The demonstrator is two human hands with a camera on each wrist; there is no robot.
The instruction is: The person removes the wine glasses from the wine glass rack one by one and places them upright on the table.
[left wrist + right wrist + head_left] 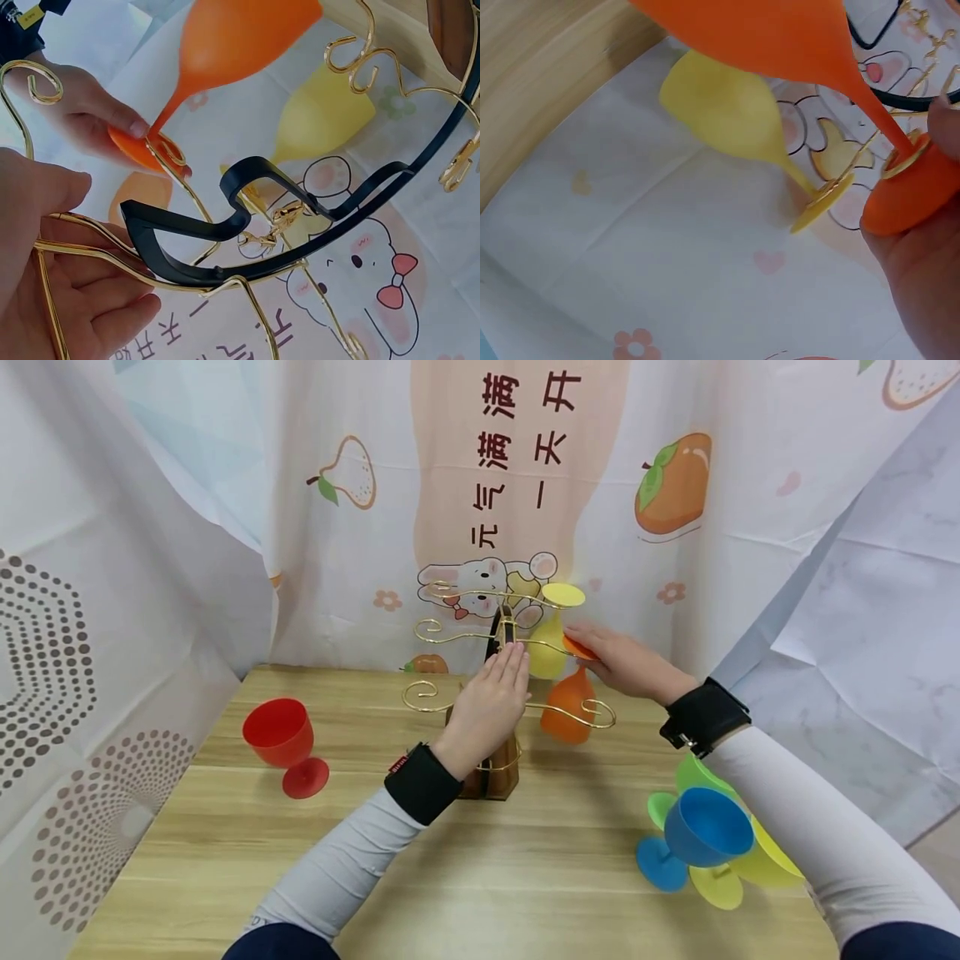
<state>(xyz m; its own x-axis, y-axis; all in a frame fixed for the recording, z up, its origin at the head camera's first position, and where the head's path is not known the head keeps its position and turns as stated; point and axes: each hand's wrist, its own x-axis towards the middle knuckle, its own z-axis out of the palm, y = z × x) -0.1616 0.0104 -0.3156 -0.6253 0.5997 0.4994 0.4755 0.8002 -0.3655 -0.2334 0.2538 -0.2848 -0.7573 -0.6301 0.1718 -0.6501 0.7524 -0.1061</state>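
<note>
A wine glass rack (507, 781) with a wooden base, black frame and curled gold wire arms stands on the table. My left hand (487, 706) holds the rack at its upper middle, with gold wires (97, 251) between thumb and fingers. At the right side of the rack, my right hand (630, 660) pinches the round foot of an orange goblet (567, 710). That goblet hangs upside down, its stem within a gold wire loop (905, 155). Behind it, a yellow goblet (547, 647) hangs upside down by its foot from a farther wire arm.
A red goblet (281, 735) stands upright on the wooden table (360, 877) at left. To the right, blue (708, 828), green (699, 772) and yellow-green goblets (768, 860) cluster beside and partly beneath my right forearm. A printed curtain (360, 552) hangs close behind the rack.
</note>
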